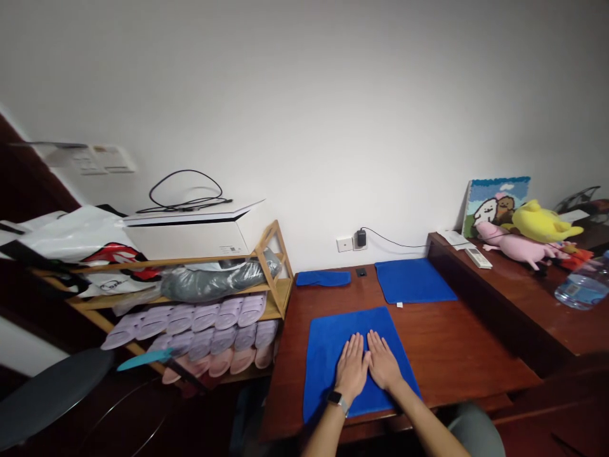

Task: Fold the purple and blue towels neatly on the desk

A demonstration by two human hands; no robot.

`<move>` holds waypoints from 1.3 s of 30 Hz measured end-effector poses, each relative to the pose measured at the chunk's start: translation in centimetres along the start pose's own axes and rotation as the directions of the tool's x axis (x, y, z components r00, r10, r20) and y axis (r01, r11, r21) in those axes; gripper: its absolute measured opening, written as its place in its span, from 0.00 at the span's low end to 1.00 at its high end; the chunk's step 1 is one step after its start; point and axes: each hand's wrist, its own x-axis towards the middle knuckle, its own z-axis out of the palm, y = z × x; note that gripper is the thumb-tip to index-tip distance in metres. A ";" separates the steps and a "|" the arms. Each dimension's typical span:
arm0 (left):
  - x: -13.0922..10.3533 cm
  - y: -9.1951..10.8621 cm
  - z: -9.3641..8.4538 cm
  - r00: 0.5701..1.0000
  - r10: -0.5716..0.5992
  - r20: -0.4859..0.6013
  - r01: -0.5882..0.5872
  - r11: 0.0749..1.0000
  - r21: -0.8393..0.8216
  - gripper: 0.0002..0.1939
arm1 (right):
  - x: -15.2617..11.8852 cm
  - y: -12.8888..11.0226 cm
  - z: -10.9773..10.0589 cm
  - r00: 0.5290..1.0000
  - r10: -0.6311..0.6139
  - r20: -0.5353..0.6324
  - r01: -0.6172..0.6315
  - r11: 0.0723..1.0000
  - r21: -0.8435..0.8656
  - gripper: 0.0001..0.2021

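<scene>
A blue cloth lies spread out at the front of the reddish-brown wooden desk. Flat on its middle rests my left hand, fingers stretched out and pointing away from me, a watch on the wrist. Beside it my right hand lies flat on the same cloth, thumbs close together. Another blue cloth, with a small white tag, is spread at the back right of the desk. A folded blue cloth sits at the back left, near the wall.
Left stands a wooden rack with slippers and a white box. On the raised surface at right are a remote, plush toys, a picture and a water bottle. A plugged-in charger is on the wall.
</scene>
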 end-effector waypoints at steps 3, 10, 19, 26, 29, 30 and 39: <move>0.3 0.0 0.6 1.000 -0.008 0.008 0.008 1.000 0.002 0.33 | 0.3 -0.4 0.6 1.000 -0.011 0.016 0.011 1.000 -0.008 0.33; -3.2 -7.7 0.2 0.973 -0.221 -0.070 0.228 0.969 0.100 0.31 | -0.5 2.9 0.1 0.990 0.141 -0.012 -0.141 0.990 -0.026 0.35; -2.4 -7.6 -0.3 0.964 -0.237 -0.123 0.251 0.960 0.120 0.31 | 0.4 2.9 -1.0 0.992 0.116 -0.056 -0.117 0.993 -0.020 0.34; 2.2 0.4 0.9 1.000 0.003 0.011 -0.003 1.000 -0.018 0.33 | 1.1 2.4 -0.8 0.998 0.031 0.055 -0.030 0.999 -0.021 0.34; 2.1 0.1 1.3 0.999 -0.039 0.025 0.040 0.999 -0.018 0.34 | 1.1 2.5 -0.8 0.997 0.036 0.064 -0.035 0.999 -0.021 0.35; 1.8 -0.6 1.2 0.997 -0.072 0.019 0.072 0.997 -0.005 0.34 | 1.0 2.5 -0.8 0.997 0.044 0.062 -0.043 0.999 -0.017 0.35; -1.2 -10.8 0.0 0.926 -0.357 -0.121 0.372 0.917 0.146 0.33 | 0.8 1.9 -1.8 0.997 0.051 0.063 -0.053 0.998 0.031 0.36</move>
